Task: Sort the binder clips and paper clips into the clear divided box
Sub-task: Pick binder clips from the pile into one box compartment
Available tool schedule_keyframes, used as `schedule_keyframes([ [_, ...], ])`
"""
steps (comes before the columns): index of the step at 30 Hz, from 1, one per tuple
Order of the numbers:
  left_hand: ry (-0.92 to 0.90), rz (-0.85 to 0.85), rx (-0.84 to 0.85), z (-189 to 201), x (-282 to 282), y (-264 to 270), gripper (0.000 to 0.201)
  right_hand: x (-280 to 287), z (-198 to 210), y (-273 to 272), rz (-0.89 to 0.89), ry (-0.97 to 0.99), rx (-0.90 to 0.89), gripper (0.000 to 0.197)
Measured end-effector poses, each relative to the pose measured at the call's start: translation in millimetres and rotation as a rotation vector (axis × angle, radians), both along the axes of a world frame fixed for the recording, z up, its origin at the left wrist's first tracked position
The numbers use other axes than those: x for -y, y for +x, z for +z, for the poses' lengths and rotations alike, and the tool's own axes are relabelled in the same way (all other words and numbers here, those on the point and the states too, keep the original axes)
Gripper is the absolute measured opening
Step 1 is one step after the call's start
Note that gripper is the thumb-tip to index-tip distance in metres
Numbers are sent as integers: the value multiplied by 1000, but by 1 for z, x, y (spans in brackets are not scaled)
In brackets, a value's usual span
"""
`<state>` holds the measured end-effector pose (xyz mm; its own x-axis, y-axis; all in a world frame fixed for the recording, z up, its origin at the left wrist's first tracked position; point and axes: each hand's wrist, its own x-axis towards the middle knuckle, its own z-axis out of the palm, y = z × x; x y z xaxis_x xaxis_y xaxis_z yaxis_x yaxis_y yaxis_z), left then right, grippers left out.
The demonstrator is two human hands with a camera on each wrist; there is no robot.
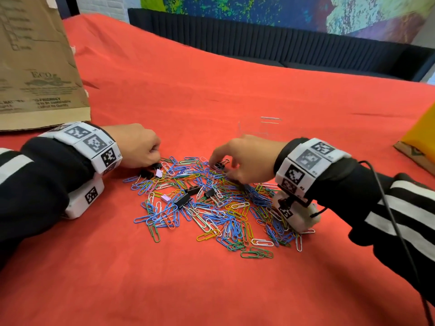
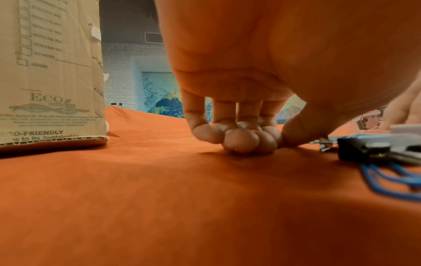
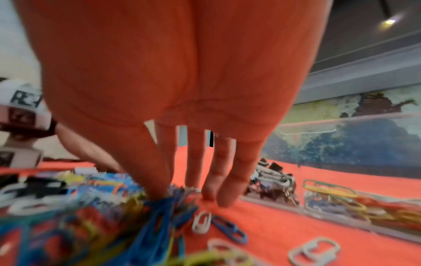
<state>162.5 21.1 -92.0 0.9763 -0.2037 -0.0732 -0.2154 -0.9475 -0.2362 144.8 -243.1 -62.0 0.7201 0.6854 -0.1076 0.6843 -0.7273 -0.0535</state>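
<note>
A heap of coloured paper clips (image 1: 211, 208) lies on the red cloth, with black binder clips (image 1: 182, 200) mixed in. My left hand (image 1: 155, 158) sits at the heap's far left edge with fingers curled. In the left wrist view its fingertips (image 2: 239, 142) press the cloth, and nothing shows between them. My right hand (image 1: 217, 161) reaches into the heap's far side and pinches a black binder clip (image 1: 220, 165). The clear divided box (image 1: 270, 123) stands just beyond that hand. In the right wrist view the box (image 3: 341, 144) holds binder clips (image 3: 273, 180) in one compartment and paper clips (image 3: 330, 198) in another.
A tall brown cardboard box (image 1: 35, 67) stands at the far left. A yellow object (image 1: 421, 135) sits at the right edge. Small pink binder clips (image 1: 166, 198) lie in the heap. A dark bench (image 1: 259, 38) runs behind the table.
</note>
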Motion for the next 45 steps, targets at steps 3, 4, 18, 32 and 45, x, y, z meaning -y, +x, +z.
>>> schedule_keyframes([
  [3,-5,-4,-1,0,0,0,26,-4,-4,4,-21,-7,21,37],
  [4,-8,-5,-2,0,0,0,26,-3,-4,5,-27,-7,14,33],
  [18,-27,-1,11,0,1,2,25,0,23,-16,-29,284,-138,15],
  [32,-31,-36,11,-1,3,2,26,-7,20,-29,-81,181,-223,23],
  [45,-47,-47,17,-2,3,2,25,-27,7,-39,-48,89,-46,17],
])
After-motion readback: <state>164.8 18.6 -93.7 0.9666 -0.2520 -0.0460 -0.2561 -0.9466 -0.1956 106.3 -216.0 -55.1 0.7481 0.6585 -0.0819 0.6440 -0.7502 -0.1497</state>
